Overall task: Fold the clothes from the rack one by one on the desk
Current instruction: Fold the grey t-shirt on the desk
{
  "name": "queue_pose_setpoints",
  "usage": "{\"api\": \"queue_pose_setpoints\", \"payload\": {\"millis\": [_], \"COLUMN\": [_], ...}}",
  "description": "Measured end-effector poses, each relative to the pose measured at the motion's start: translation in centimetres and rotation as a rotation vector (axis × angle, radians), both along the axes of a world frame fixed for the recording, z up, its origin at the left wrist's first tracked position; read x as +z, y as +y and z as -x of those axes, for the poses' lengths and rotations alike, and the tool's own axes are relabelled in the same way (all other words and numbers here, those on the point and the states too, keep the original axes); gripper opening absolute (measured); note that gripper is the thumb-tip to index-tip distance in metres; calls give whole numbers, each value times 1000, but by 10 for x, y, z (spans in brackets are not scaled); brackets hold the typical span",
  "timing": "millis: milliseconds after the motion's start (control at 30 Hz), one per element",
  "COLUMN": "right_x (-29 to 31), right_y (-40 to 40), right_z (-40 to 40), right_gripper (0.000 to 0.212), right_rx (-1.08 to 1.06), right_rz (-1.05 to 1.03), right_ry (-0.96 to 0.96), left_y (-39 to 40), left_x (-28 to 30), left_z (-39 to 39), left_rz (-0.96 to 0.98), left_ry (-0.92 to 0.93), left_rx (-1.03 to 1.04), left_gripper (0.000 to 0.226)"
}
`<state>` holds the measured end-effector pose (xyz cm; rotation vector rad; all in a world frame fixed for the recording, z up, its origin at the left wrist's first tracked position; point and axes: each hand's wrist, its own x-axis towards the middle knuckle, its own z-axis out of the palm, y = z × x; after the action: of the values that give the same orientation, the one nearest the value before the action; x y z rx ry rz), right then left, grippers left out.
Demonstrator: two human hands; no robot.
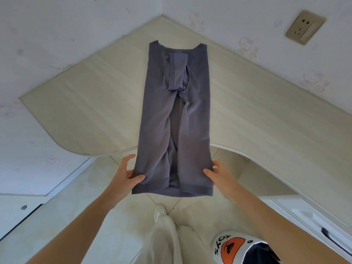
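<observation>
A pale wooden desk (238, 103) is filling the corner of a room, running along two white walls and curving inward at its near edge. A beige wall socket (304, 27) is sitting on the right-hand wall above it.

A grey-purple shirt (156, 111) is lying lengthwise down the middle of the desk, its sides folded in toward the centre to make one long narrow strip. A folded sleeve (177, 73) is lying on top near the collar end, which is pointing toward the corner. The hem end is hanging past the desk's near edge, above the tiled floor (122, 216).

The left hand (127, 176) is pinching the shirt's near left corner, thumb on top of the cloth and fingers beneath. The right hand (219, 176) is pinching the near right corner the same way. Both are holding the hem up off the desk.

Below, the person's light trousers (165, 235) and a shoe (159, 211) are showing.
</observation>
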<state>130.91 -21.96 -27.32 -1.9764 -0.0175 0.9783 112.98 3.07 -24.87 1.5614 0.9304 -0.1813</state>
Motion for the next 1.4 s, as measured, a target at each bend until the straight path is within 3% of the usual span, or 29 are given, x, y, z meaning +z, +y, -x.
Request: {"api": "queue_pose_setpoints", "payload": {"millis": [133, 233, 367, 567, 733, 800, 900, 1033, 1167, 1267, 1400], "right_x": [44, 70, 104, 133, 109, 85, 46, 12, 10, 14, 14], "right_y": [1, 10, 31, 86, 133, 141, 141, 137, 138, 134, 113], "right_z": [-3, -21, -58, -145, -229, -240, -226, -200, -192, -191, -183], "right_gripper": [33, 15, 12, 12, 13, 17, 14, 7, 26, 20, 16], "right_rx": [-36, 42, -14, -164, -455, -508, -413, -268, -120, -115, -211], "right_rz": [-110, -62, -86, -185, -236, -132, 101, 228, 302, 244, 172], "right_ry": [-144, -242, -72, 131, 213, 156, 134, 29, -74, -125, -93], "left_y": [4, 15, 46, 120, 169, 174, 165, 158, 137, 131, 127], "left_x": [38, 61, 86, 107, 88, 60, 16, -22, -18, -19, -23], "left_z": [-7, -25, -64, -162, -252, -265, -247, -209, -194, -192, -189], "left_rz": [-128, -214, -211, -13, 250, 186, -6, -149, -89, -128, -247], "left_ry": [-67, -100, -115, -105, -191, -112, 71, 205, 179, 125, 87], "left_rx": [-32, -29, -71, -60, 223, 278, 195, 26, 14, -61, -127], "left_gripper": [23, 10, 11, 12, 21, 30, 39, 42, 35, 14, 13]}}
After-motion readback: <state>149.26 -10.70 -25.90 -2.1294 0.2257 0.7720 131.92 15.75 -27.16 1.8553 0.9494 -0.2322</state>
